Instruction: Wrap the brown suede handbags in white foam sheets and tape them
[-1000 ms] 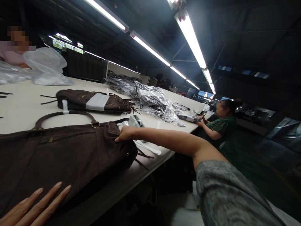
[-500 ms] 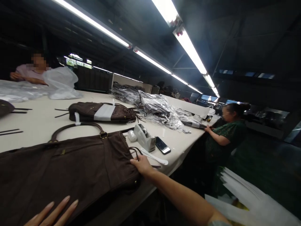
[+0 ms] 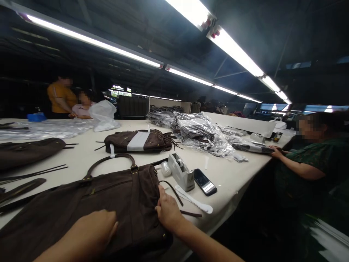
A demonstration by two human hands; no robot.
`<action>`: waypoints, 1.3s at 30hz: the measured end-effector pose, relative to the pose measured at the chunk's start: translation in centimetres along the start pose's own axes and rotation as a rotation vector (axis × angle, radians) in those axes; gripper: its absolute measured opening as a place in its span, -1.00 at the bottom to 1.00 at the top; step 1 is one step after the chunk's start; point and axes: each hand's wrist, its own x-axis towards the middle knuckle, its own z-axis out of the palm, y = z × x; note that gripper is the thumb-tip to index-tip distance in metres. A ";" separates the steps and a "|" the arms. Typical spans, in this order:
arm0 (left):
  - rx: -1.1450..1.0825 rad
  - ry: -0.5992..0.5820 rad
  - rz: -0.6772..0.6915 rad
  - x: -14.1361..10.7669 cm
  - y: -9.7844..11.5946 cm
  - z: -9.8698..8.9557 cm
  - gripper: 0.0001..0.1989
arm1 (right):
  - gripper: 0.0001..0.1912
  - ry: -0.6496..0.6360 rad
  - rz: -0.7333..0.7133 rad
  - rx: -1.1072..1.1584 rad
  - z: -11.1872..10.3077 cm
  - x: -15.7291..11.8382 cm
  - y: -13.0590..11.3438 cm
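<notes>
A dark brown handbag (image 3: 114, 203) with a looped handle (image 3: 111, 158) lies on the table in front of me. Its right end is pinched in my right hand (image 3: 169, 209), beside a thin dangling strap (image 3: 174, 191). Over the front of the bag is my left hand (image 3: 94, 227), curled with knuckles up; its fingertips are hidden, so what they hold does not show. Just past the bag's right end stand a grey tape dispenser (image 3: 181, 173), a phone (image 3: 205, 182) and a white toothed plastic strip (image 3: 193, 199).
Behind lies another brown bag (image 3: 120, 141) with a white band round it. Plastic-wrapped bags (image 3: 196, 127) are heaped at the table's middle. A co-worker (image 3: 308, 163) at right handles a wrapped bag (image 3: 252, 146). Two people stand at far left near clear plastic (image 3: 54, 129).
My left hand has moved right and up across the bag, its fingers going from spread to curled. The right hand stays at the bag's end. The view has turned left.
</notes>
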 end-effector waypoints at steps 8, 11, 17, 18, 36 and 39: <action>-0.116 0.126 0.032 10.9 7.7 4.1 -0.30 | -0.75 -0.053 -0.062 0.059 -2.0 0.1 0.6; -0.145 0.128 0.042 10.8 7.0 7.6 -0.11 | -0.74 0.034 -0.086 0.016 -4.9 2.3 0.7; -0.178 0.266 0.100 10.4 5.5 9.8 -0.09 | -0.67 -0.030 -0.155 -0.299 -5.4 11.1 1.0; -0.171 0.259 0.095 10.4 5.5 9.8 -0.11 | -0.65 -0.099 -0.170 -0.342 -4.7 12.4 1.0; -0.202 0.023 0.033 9.5 6.8 7.0 -0.20 | -0.79 -0.377 -0.186 -0.078 -1.7 19.1 3.4; -0.214 -0.012 0.007 9.4 7.1 6.5 -0.19 | -0.85 -0.344 -0.241 -0.123 -1.6 18.8 3.2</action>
